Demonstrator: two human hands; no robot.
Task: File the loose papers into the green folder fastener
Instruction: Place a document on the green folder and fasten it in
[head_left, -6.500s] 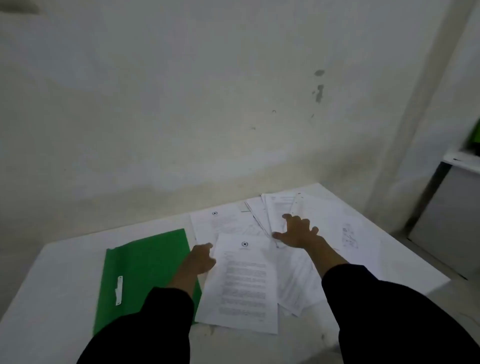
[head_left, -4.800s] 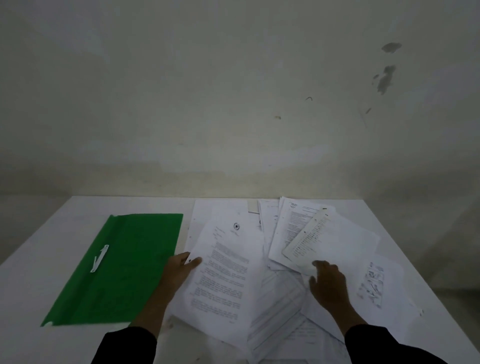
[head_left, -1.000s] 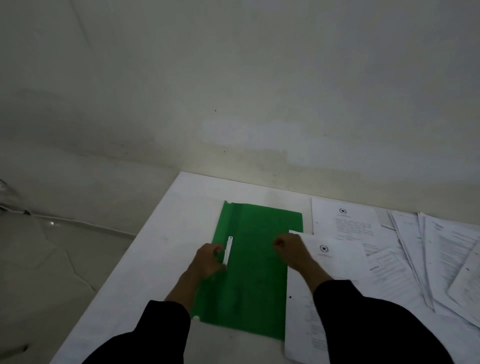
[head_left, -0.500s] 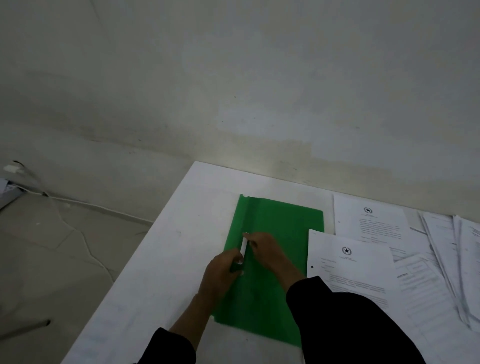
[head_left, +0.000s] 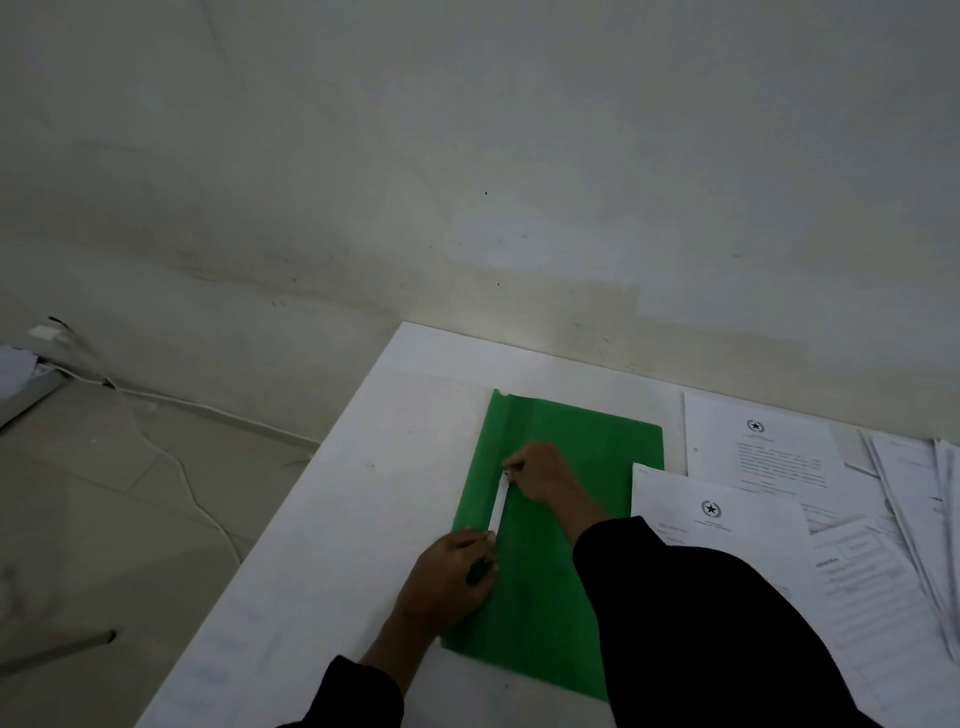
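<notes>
The green folder (head_left: 582, 452) lies flat on the white table (head_left: 374, 467), its spine to the left. A white fastener strip (head_left: 500, 503) runs along the spine. My left hand (head_left: 449, 577) rests on the folder at the strip's near end, fingertips pinching that end. My right hand (head_left: 543, 473) pinches the strip's far end with curled fingers. Loose printed papers (head_left: 753, 452) lie spread to the right of the folder; one sheet (head_left: 722, 525) overlaps the folder's right edge.
The table stands against a pale wall (head_left: 519, 182). Its left edge drops to a tiled floor where a white cable (head_left: 176, 462) trails. More sheets (head_left: 919, 499) fan out at the far right.
The papers were being gathered several seconds ago. In the last second my right hand moved left across the folder to the fastener strip. Both hands now hold its ends, spread slightly farther apart.
</notes>
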